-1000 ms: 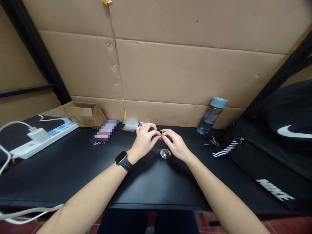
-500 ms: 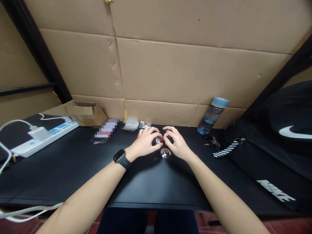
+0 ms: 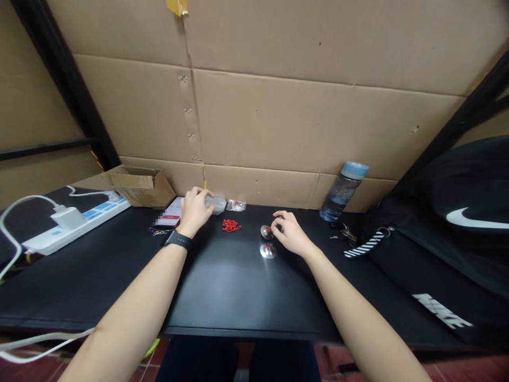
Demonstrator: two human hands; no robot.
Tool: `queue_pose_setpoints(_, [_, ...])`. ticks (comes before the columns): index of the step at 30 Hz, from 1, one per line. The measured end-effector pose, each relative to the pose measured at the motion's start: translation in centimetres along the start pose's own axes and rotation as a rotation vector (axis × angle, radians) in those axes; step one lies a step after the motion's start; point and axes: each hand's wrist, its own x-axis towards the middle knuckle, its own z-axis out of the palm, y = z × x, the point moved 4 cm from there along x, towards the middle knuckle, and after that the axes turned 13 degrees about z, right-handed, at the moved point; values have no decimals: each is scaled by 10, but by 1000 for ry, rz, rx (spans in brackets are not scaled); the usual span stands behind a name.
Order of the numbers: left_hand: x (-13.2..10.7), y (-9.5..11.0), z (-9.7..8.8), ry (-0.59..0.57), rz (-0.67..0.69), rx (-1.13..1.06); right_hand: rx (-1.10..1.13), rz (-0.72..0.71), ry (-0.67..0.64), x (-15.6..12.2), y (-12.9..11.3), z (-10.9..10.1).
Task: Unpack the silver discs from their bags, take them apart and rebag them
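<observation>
My left hand (image 3: 194,210), with a black watch on the wrist, reaches to the back of the black table (image 3: 222,286) and its fingers curl on a small clear plastic bag (image 3: 217,203). My right hand (image 3: 288,233) pinches a small shiny metal disc with a red centre (image 3: 266,231). A second metal disc (image 3: 268,251) lies on the table just in front of it. A little heap of red pieces (image 3: 230,225) lies between my hands. Another small clear bag (image 3: 237,205) rests by the cardboard wall.
A phone (image 3: 170,211) and an open cardboard box (image 3: 137,184) sit at the back left, beside a white power strip (image 3: 67,225) with a charger. A water bottle (image 3: 342,191), keys with a striped strap (image 3: 368,244) and a black bag (image 3: 453,239) stand on the right.
My left hand left the disc and moved left and back onto the clear bag. The red pieces are now uncovered. My right hand keeps the disc alone.
</observation>
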Motion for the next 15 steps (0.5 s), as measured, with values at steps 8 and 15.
queue_pose_setpoints(8, [-10, -6, 15, -204, 69, 162, 25, 46, -34, 1, 8, -2])
queue_pose_setpoints(15, [-7, -4, 10, -98, 27, 182, 65, 74, -28, 2, 8, -10])
